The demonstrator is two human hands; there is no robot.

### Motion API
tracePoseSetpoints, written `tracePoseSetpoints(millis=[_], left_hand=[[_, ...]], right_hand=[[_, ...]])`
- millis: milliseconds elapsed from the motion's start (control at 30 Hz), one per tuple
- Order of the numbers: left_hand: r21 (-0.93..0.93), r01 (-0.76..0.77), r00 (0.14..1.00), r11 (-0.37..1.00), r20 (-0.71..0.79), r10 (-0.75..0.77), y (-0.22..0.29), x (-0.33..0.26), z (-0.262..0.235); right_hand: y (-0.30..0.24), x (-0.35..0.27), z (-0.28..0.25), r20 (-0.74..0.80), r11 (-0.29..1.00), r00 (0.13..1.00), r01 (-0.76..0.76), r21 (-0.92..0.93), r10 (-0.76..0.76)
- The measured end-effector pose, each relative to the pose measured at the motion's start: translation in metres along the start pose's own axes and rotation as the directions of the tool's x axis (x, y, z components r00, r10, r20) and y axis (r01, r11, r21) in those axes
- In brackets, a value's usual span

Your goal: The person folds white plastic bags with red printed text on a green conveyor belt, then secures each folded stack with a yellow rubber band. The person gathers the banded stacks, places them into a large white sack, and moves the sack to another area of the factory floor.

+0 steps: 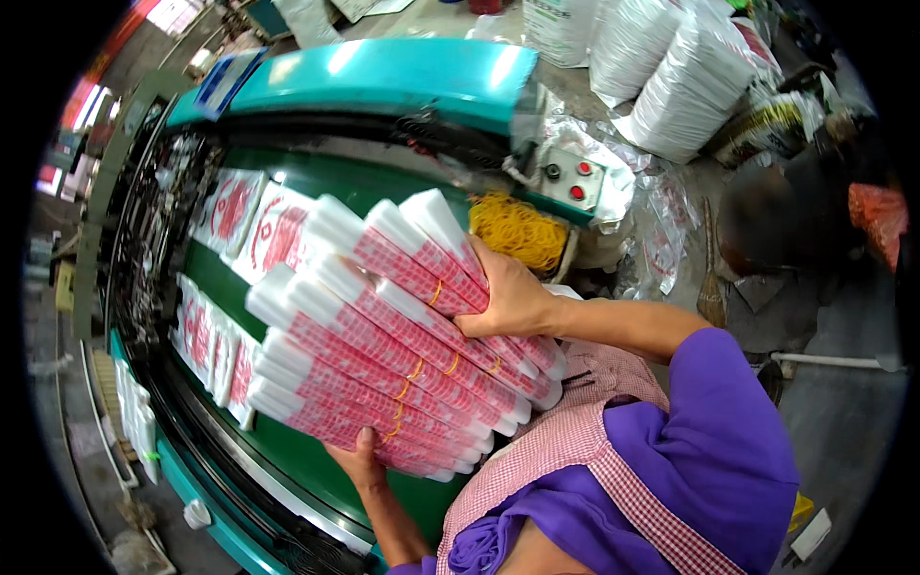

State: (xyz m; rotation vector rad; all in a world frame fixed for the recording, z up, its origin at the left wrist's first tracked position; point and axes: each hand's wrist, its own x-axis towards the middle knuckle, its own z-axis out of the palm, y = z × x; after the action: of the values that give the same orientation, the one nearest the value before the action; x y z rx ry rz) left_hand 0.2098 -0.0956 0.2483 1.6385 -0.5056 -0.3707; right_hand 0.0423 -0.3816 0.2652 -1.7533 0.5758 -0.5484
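Plastic-bag bundles (383, 321), pink & white, cinched w/ yellow bands (419, 368), are being held over the green belt (311, 460). R hand (511, 290) is clasping their far right side, curled closed; L hand (362, 468) is gripping the near edge, underside out of view. Flat printed bags (228, 211) are lying left on belt; rubber-band pile (519, 232) is sitting far right.

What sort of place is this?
Probably a small factory or workshop, perhaps for plastic packaging: a teal machine with a green belt, stacked red-and-white bundles, and big white sacks.
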Motion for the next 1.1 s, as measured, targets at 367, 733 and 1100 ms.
tracePoseSetpoints(millis=[367,733,1100], left_hand=[[-0.097,-0.220,0.882,0.971,0.405,0.240,0.110,-0.035,0.200],[-0.129,0.087,0.584,0.988,0.810,0.055,0.137,-0.009,0.486],[-0.097,0.109,0.501,0.989,0.865,0.030,0.145,0.105,0.706]], right_hand=[[-0.026,-0.162,-0.206,-0.510,0.997,0.856,0.069,-0.047,-0.083],[0.042,-0.192,-0.412,-0.701,0.990,0.703,-0.039,0.133,0.122],[0.094,-0.067,-0.590,-0.771,0.994,0.627,-0.086,0.071,0.110]])
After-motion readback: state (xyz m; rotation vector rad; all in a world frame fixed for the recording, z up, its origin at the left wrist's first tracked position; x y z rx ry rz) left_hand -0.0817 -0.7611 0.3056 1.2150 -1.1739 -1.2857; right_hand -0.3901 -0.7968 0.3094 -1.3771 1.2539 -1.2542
